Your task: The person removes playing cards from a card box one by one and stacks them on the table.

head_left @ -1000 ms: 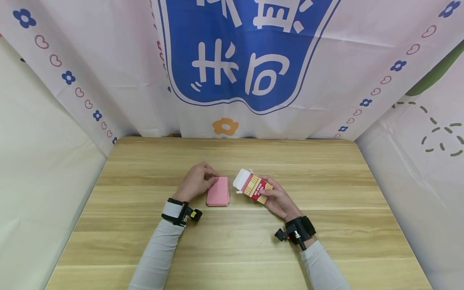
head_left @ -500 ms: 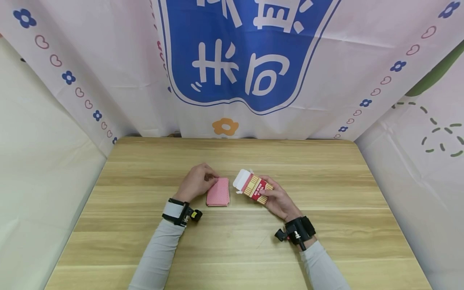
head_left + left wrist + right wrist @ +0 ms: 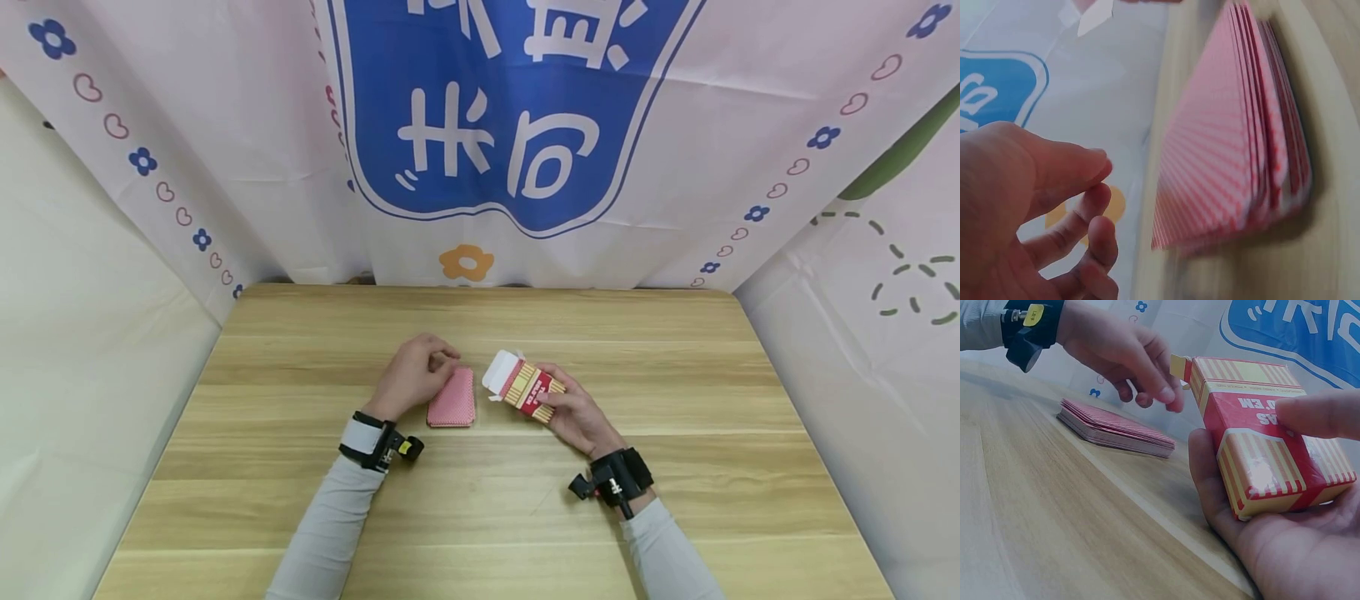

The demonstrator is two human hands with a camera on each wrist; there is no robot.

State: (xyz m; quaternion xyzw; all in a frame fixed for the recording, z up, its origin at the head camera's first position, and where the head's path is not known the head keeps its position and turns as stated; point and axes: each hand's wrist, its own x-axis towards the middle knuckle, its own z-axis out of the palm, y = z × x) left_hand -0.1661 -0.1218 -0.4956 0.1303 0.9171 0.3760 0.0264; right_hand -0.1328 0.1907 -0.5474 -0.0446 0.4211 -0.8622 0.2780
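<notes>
A deck of playing cards (image 3: pixel 452 398) with pink-red patterned backs lies in a slightly uneven stack on the table. Just above its far left corner hovers my left hand (image 3: pixel 416 375), apart from the cards. Its thumb and forefinger tips meet, the other fingers are loosely bent, and nothing shows between them in the left wrist view. My right hand (image 3: pixel 585 421) grips a red and yellow striped card box (image 3: pixel 1260 431), thumb on the front and fingers beneath. The box's white flap (image 3: pixel 501 371) hangs open toward the deck. A pink strip shows at its mouth.
The wood-grain table (image 3: pixel 465 517) runs under both arms. A printed white and blue curtain (image 3: pixel 487 167) hangs along its far edge, with pale cloth walls at left and right. Each wrist carries a strapped black camera mount (image 3: pixel 621 482).
My left fingers have come off the top of the deck and shifted slightly right and up. The right hand and the card box stay where they were.
</notes>
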